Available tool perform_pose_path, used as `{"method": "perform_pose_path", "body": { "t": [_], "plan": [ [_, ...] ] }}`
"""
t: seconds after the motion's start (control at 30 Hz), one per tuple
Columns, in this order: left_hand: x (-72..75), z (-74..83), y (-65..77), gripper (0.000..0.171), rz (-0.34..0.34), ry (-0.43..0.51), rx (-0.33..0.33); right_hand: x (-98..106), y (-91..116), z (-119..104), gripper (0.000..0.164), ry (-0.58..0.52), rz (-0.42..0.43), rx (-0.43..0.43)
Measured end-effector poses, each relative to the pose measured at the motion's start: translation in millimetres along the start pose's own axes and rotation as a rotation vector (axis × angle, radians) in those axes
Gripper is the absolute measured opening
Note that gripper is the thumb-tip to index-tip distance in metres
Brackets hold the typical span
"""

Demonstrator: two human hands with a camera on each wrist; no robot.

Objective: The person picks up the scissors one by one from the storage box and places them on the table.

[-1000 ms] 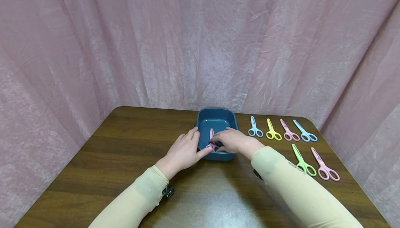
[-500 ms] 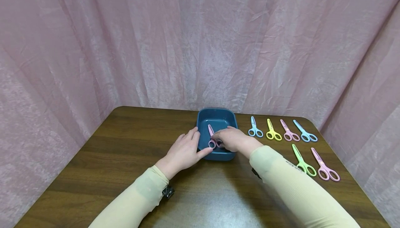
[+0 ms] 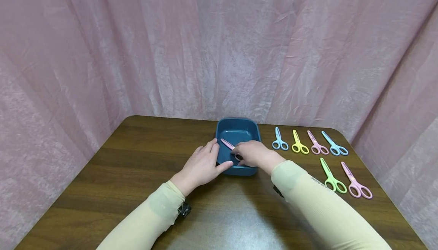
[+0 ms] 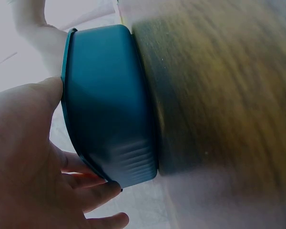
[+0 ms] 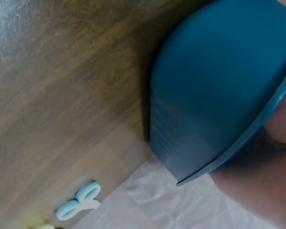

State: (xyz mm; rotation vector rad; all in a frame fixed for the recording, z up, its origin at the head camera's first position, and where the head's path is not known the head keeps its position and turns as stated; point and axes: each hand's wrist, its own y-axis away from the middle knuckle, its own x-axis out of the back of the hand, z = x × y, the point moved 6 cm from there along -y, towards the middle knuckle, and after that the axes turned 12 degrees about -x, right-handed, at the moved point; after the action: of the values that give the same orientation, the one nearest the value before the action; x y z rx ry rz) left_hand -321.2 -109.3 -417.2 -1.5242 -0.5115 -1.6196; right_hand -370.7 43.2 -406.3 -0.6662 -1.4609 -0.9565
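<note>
A blue rectangular bin (image 3: 239, 171) stands near the table's back edge. Inside it lies a pair of pink scissors (image 3: 227, 144), blades pointing to the back left. My right hand (image 3: 252, 153) reaches over the bin's right side and grips the scissors' handle loops, partly hiding them. The left hand (image 3: 202, 164) holds the bin's near left corner, thumb over the front rim and fingers at the left rim. In the left wrist view, the left thumb and fingertips meet the rim of the bin (image 4: 105, 95). The right fingers are hidden behind the bin wall (image 5: 219, 86) in the right wrist view.
To the right of the bin, blue scissors (image 3: 280, 139), yellow scissors (image 3: 298, 143), pink scissors (image 3: 316, 143) and more blue scissors (image 3: 333, 144) form a row. Nearer are green scissors (image 3: 331, 177) and another pink pair (image 3: 355, 181). A pink curtain (image 3: 219, 44) hangs behind the table (image 3: 143, 158).
The pink scissors in the bin have turned, their tip swinging from pointing straight back to the left. My right hand has shifted slightly with them; the left hand keeps its place.
</note>
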Motion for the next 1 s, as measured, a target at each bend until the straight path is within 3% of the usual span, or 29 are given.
{"method": "perform_pose_path", "body": {
  "t": [0.17,0.5,1.0],
  "plan": [
    [-0.1,0.4,0.2,0.090,0.003,-0.004,-0.003,-0.9,0.0,2.1,0.047,0.004,-0.023,-0.004],
    [0.0,0.5,1.5,0.090,0.004,-0.002,-0.003,-2.3,-0.8,3.1,0.033,-0.017,0.067,0.020],
    [-0.3,-0.3,0.5,0.090,0.001,-0.006,-0.005,-0.3,-2.4,3.6,0.029,-0.057,0.099,0.036]
  ]
}}
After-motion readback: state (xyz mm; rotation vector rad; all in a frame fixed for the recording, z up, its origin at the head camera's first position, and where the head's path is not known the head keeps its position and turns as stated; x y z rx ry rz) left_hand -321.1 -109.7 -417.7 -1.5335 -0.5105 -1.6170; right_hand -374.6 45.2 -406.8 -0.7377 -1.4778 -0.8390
